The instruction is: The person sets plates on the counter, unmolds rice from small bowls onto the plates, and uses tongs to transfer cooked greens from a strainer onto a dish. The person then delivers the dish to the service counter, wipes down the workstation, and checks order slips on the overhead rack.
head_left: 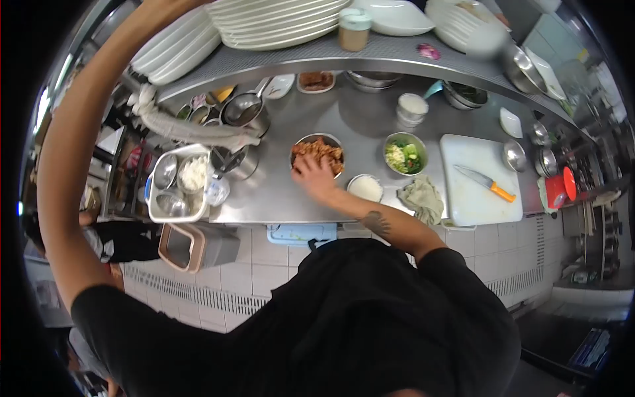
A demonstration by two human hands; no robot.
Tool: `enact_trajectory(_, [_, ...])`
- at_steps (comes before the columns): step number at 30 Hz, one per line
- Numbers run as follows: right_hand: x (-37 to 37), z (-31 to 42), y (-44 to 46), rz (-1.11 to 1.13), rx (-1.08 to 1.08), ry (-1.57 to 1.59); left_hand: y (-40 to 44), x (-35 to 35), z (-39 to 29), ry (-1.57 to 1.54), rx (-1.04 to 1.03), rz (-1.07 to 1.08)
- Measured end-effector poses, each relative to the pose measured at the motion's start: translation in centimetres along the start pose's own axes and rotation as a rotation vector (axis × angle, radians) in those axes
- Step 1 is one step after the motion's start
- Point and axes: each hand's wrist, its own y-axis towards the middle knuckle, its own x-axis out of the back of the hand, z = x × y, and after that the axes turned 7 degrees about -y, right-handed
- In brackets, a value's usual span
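Note:
My right hand point(315, 176) lies over the near left side of a metal bowl of reddish-brown food pieces point(329, 149), its fingers apart and touching the food. My left arm reaches up along the left side to the shelf. Only the edge of my left hand point(173, 5) shows, beside the stacked white plates point(278, 26); its fingers are out of view. Right of the food bowl stand a bowl of chopped green and pale vegetables point(405, 155) and a container of white contents point(366, 190).
An orange-handled knife point(486, 183) lies on a white cutting board point(466, 205). A green cloth point(422, 200) rests beside it. A white tub point(157, 210) with metal bowls stands at left, above a bin point(193, 266). Part of another person point(126, 241) shows at far left.

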Motion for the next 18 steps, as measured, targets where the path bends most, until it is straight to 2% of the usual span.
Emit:
enact_trajectory(1, [-0.9,0.6,0.0,-0.016,0.021,0.025,0.1,0.6,1.0,0.099,0.127,0.079])
enact_trajectory(2, [-0.9,0.3,0.2,-0.033,0.048,0.057,-0.2,0.9,1.1,0.096,0.122,0.063])
enact_trajectory(4, [-0.9,-0.6,0.5,-0.031,-0.011,0.086,-2.4,1.7,1.3,0.160,-0.037,-0.154])
enact_trajectory(8, [-1.8,-2.3,1.9,0.008,-0.096,0.176,-7.7,4.3,1.9,0.154,0.051,-0.167])
enact_trajectory(11, [-3.2,-4.9,2.9,-0.060,-0.175,0.141,-12.3,7.6,-0.5,0.063,0.116,-0.172])
enact_trajectory(13, [-3.3,-6.6,2.6,-0.060,-0.224,0.101,-16.4,10.1,-2.8,0.210,0.064,-0.138])
enact_trajectory(14, [-1.8,-7.8,2.5,-0.072,-0.237,0.222,-19.2,11.5,-3.9,0.158,0.136,-0.081])
enact_trajectory(16, [-1.5,-9.3,0.8,-0.084,-0.267,0.343,-26.8,10.8,-7.4,-0.107,0.398,-0.295])
enact_trajectory(17, [-2.4,-10.0,-0.2,-0.197,-0.507,0.445,-30.6,10.5,-9.1,-0.247,0.504,-0.432])
enact_trajectory(18, [-3.2,-10.8,-0.9,-0.315,-0.742,0.541,-33.5,10.5,-11.3,-0.411,0.610,-0.365])
